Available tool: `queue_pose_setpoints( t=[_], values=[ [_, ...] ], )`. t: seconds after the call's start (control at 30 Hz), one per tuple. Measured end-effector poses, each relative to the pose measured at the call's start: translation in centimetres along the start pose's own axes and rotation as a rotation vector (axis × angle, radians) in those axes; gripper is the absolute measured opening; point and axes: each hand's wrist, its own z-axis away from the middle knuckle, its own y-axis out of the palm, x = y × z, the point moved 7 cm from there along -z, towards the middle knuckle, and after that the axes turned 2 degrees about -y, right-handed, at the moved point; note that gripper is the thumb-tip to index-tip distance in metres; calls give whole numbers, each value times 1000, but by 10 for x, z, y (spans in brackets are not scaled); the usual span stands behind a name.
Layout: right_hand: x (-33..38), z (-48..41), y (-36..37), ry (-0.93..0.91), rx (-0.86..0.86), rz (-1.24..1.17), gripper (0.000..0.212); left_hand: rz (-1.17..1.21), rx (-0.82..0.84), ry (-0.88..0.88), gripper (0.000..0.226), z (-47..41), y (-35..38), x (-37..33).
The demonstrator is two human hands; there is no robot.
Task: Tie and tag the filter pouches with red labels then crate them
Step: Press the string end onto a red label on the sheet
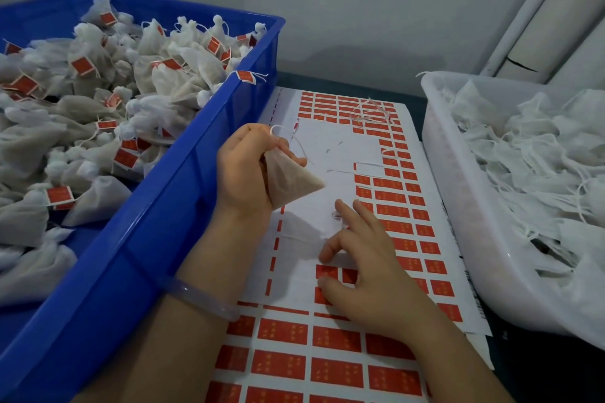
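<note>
Label pick-up: left hand (245, 170) grips the tan mesh filter pouch (291, 183) by its neck over the bare middle of the white label sheet (327, 147); right hand (370, 265), fingers spread and holding nothing, touches a red rectangular label (330, 270), so advise lifting one corner cleanly before peeling.

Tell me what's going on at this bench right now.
A person is tagging filter pouches. The left hand grips one pouch by its gathered top above the label sheet, while the right hand rests its fingertips on the sheet among the red labels, probably to pick one. The blue crate on the left holds tagged pouches; the white bin on the right holds untagged pouches.
</note>
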Motion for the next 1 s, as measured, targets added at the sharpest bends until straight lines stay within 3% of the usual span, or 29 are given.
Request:
queue_pose_setpoints(
  t=[0.57, 0.83, 1.0],
  values=[
    [3, 1, -7, -45, -69, -29, 23, -16, 2, 14, 29, -1, -1, 0],
    [2, 0, -4, -19, -88, -47, 24, -26, -3, 64, 9, 1, 1, -3],
    [3, 0, 1, 5, -61, -2, 18, -40, 8, 50, 18, 0, 1, -3]
  ],
)
